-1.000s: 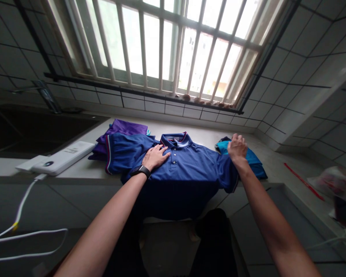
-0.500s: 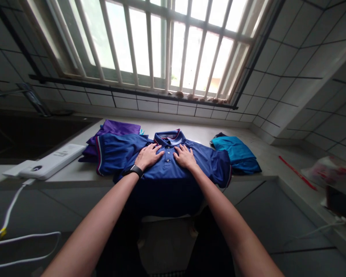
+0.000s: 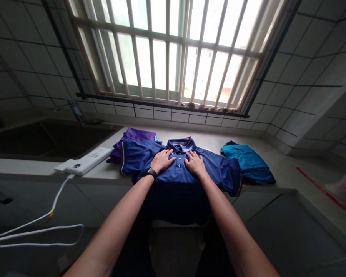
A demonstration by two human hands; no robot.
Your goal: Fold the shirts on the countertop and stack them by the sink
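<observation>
A navy blue polo shirt [image 3: 178,175] lies front side up on the counter, its collar toward the window and its lower part hanging over the front edge. Red and white stripes trim the collar and sleeves. My left hand [image 3: 162,160] rests flat on the chest, left of the button placket, fingers spread; a black watch [image 3: 150,172] is on that wrist. On the other side of the buttons, my right hand [image 3: 195,163] lies flat with fingers apart. Neither hand grips the cloth.
Folded purple clothing [image 3: 138,134] sits behind the left sleeve, and folded teal clothing [image 3: 249,161] at the right. A white power strip [image 3: 89,159] with a cable lies beside the sink [image 3: 46,138]. A red strip [image 3: 320,187] and plastic bag [image 3: 344,187] are far right.
The camera view has shifted, so the scene sits lower and further right. Both hands stay flat on the shirt at nearly the same places.
</observation>
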